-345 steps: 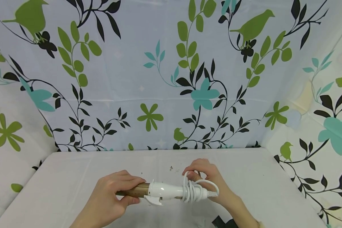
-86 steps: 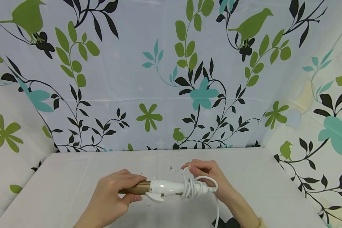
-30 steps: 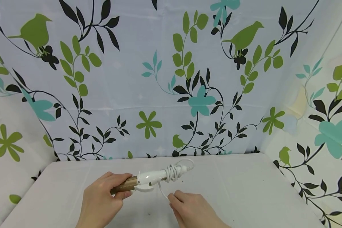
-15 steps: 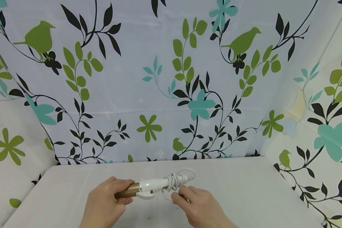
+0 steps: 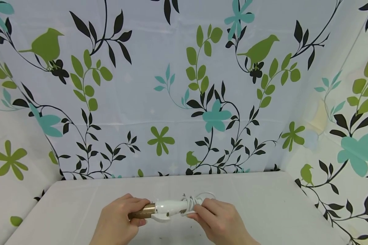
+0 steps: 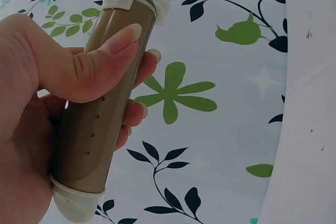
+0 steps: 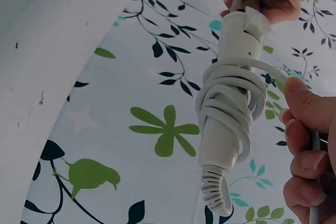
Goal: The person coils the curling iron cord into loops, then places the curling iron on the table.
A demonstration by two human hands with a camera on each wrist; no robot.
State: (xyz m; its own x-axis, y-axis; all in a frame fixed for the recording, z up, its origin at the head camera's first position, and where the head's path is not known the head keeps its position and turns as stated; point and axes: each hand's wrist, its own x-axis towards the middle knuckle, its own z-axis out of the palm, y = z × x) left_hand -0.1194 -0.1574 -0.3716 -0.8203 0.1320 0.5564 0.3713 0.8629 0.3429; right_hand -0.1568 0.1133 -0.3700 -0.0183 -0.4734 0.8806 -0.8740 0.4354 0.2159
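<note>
A curling iron (image 5: pixel 170 206) with a brown barrel and white handle is held level above the table. My left hand (image 5: pixel 118 219) grips the barrel, thumb on one side and fingers around the other. The left wrist view shows small holes along the barrel (image 6: pixel 97 140) and a pale cap (image 6: pixel 77 203) at its end. A white cord (image 7: pixel 228 95) is coiled several times round the handle. With thumb and fingers my right hand (image 5: pixel 222 221) pinches the cord beside the coils. In the right wrist view the cord runs down through those fingers.
The white table (image 5: pixel 263 204) lies below, with small dark specks on it. Behind it hangs a pale curtain (image 5: pixel 125 85) printed with birds, leaves and flowers, which also covers both sides.
The right hand earlier held the cord beyond the handle's far end; a second ago it drew the cord out below the iron. Now it is up against the coils. The left hand keeps its grip.
</note>
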